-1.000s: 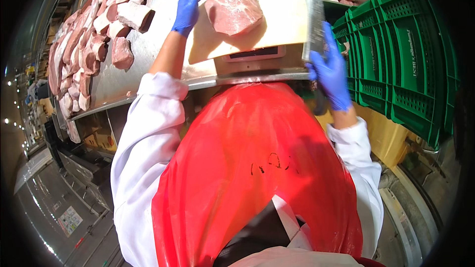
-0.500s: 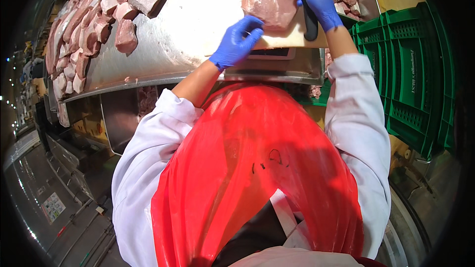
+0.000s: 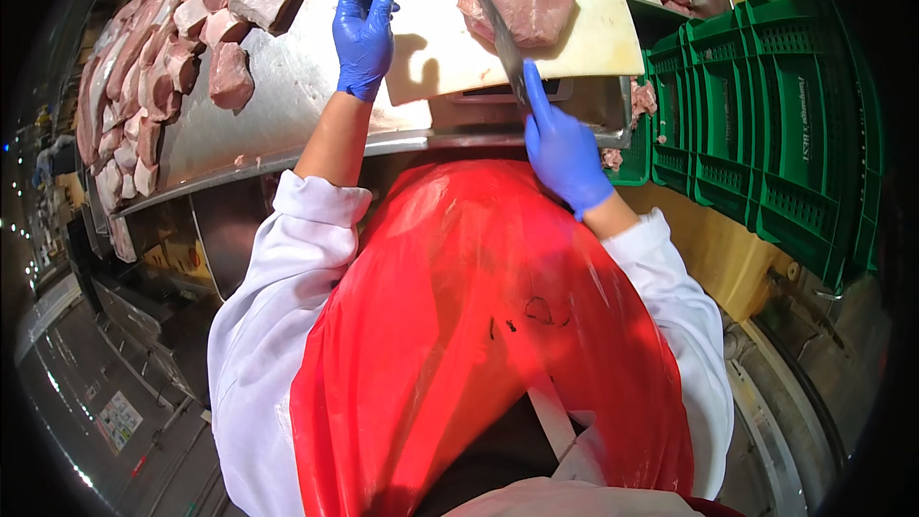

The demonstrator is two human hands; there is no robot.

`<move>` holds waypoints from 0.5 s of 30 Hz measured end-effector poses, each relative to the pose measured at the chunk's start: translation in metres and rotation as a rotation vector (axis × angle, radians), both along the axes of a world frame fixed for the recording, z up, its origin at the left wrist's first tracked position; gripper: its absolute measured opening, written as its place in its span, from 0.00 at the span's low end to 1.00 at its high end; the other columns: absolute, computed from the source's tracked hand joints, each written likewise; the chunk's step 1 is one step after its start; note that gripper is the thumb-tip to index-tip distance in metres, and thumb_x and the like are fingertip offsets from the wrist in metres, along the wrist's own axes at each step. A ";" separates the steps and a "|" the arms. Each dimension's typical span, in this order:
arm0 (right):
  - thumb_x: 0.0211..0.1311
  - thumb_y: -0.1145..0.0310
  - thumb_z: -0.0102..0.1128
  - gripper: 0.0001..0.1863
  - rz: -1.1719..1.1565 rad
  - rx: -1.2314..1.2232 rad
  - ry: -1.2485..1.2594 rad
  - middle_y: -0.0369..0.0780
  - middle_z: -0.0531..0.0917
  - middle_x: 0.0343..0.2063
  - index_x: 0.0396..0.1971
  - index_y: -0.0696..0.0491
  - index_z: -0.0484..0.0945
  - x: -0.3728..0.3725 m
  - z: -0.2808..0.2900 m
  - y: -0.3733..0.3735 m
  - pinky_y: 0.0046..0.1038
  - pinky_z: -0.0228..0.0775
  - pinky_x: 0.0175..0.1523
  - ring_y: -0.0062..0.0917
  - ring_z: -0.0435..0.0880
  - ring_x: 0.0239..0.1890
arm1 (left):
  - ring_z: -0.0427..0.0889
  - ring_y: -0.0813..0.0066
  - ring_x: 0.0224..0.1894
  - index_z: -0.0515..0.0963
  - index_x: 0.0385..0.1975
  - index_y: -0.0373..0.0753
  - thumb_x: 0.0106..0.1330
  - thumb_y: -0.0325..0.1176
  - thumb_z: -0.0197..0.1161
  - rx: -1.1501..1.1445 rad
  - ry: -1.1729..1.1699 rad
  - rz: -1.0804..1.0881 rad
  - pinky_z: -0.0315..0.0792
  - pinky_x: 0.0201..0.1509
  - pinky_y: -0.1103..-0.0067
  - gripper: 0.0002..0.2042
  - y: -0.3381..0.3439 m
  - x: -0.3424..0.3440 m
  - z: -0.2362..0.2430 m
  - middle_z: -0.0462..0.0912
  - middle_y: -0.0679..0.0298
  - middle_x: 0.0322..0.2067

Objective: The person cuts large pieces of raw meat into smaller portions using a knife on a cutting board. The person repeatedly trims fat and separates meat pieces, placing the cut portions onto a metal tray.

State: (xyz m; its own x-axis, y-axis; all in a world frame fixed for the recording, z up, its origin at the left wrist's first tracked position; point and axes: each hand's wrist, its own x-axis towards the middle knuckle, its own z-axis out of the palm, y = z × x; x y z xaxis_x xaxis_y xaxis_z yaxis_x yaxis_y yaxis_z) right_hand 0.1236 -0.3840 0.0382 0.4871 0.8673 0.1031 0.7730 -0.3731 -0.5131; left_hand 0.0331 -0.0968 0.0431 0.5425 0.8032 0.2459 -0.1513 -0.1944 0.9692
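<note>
Largest in our view is one red apron [image 3: 498, 268], filling the lower middle of the frame, with two white sleeves [image 3: 278, 249] beside it. We see one metal counter [image 3: 316, 110] across the top, and green crates [image 3: 780, 115] at the right; they overlap, so we cannot count them. A heap of cut meat [image 3: 158, 67] covers the upper left, too crowded for us to count. One pale cutting board [image 3: 605, 57] lies at upper centre, bearing one thick, roundish meat slab [image 3: 531, 0], about as broad as long, with no clear long axis.

We have two blue-gloved hands in sight. The left hand [image 3: 364, 43], left of the slab, has its fingers half curled and thumb slightly apart; we see nothing in it. The right hand [image 3: 567, 148], below the slab, is wrapped about one knife [image 3: 496, 19], its index finger stretched along the top. The knife's long axis slants from centre to upper left, tip pointing up and left. Its blade crosses the slab's left part in our view; we cannot tell whether they touch.
</note>
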 end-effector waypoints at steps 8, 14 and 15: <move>0.64 0.75 0.50 0.39 -0.051 -0.052 0.336 0.47 0.76 0.17 0.76 0.44 0.52 -0.022 0.034 -0.096 0.39 0.71 0.29 0.42 0.78 0.19 | 0.81 0.70 0.28 0.79 0.33 0.39 0.56 0.39 0.75 0.577 0.207 -0.095 0.77 0.35 0.75 0.14 -0.035 0.034 -0.001 0.79 0.62 0.27; 0.64 0.75 0.50 0.37 -0.319 0.220 0.275 0.47 0.77 0.18 0.75 0.46 0.55 -0.020 0.054 -0.012 0.34 0.70 0.28 0.39 0.77 0.17 | 0.83 0.57 0.27 0.79 0.27 0.38 0.53 0.38 0.68 0.457 0.394 -0.145 0.78 0.36 0.68 0.10 -0.020 0.042 -0.020 0.82 0.55 0.25; 0.65 0.75 0.51 0.37 -0.302 0.253 0.181 0.48 0.78 0.19 0.74 0.47 0.55 -0.017 0.049 0.011 0.34 0.70 0.28 0.41 0.79 0.18 | 0.84 0.70 0.25 0.82 0.29 0.35 0.56 0.36 0.69 0.421 0.420 -0.158 0.79 0.34 0.75 0.10 -0.016 0.040 -0.019 0.85 0.56 0.24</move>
State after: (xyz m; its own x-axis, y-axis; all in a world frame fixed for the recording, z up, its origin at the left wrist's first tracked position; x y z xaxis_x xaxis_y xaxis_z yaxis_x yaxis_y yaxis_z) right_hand 0.1069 -0.3731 0.0871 0.7448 0.6416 0.1836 0.5374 -0.4136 -0.7349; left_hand 0.0728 -0.1127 0.0238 0.7662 0.5857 0.2645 0.1683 -0.5801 0.7970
